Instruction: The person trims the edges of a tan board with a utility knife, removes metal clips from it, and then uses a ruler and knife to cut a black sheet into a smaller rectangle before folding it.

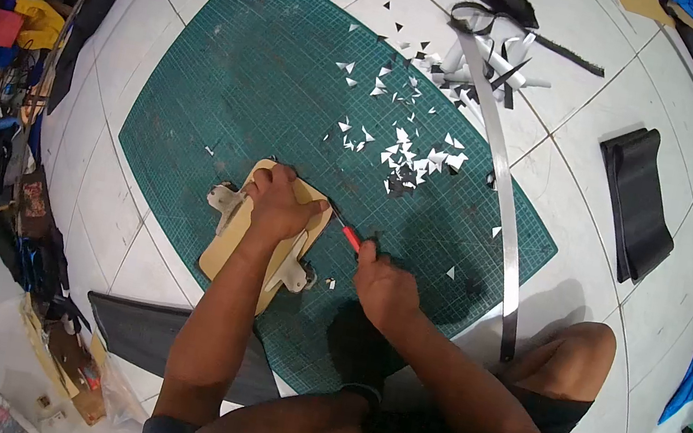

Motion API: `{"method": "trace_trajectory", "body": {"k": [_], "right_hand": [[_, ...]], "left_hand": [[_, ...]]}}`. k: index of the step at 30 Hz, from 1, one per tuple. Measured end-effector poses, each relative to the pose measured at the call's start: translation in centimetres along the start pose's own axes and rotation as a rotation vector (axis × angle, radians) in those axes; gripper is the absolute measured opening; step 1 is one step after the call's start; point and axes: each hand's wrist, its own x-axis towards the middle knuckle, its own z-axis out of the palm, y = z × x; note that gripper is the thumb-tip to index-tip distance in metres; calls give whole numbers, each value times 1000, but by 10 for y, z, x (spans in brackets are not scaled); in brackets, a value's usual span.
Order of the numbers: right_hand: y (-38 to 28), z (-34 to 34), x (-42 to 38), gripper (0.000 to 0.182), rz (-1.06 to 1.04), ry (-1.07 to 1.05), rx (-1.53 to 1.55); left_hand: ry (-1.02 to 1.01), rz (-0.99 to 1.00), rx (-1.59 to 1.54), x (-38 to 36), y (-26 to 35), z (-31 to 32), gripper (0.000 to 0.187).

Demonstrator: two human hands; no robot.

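Observation:
My left hand [277, 206] lies over the far end of a tan board [224, 253], pressing on it with thumb and fingers spread. Two metal bulldog clips grip the board, one clip [225, 199] on its left edge and another clip [295, 274] on its right. My right hand [385, 291] is closed around a red-handled knife [350, 237], whose thin blade reaches the board's right far corner. Underneath is a green cutting mat [203, 94] with grid lines.
White and black triangular scraps [410, 159] litter the mat's right half. A long steel ruler [504, 196] crosses its right edge. Folded black material [637, 204] lies on the tiles at right, a dark sheet [133, 332] at near left. Rolled white offcuts [484, 62] sit beyond.

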Motion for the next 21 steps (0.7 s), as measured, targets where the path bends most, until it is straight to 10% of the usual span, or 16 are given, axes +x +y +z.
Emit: {"method": "trace_trajectory", "body": {"k": [21], "right_hand": [[10, -8, -3, 22, 50, -120, 29]], "left_hand": [[-53, -39, -32, 4, 5, -7, 88]]}}
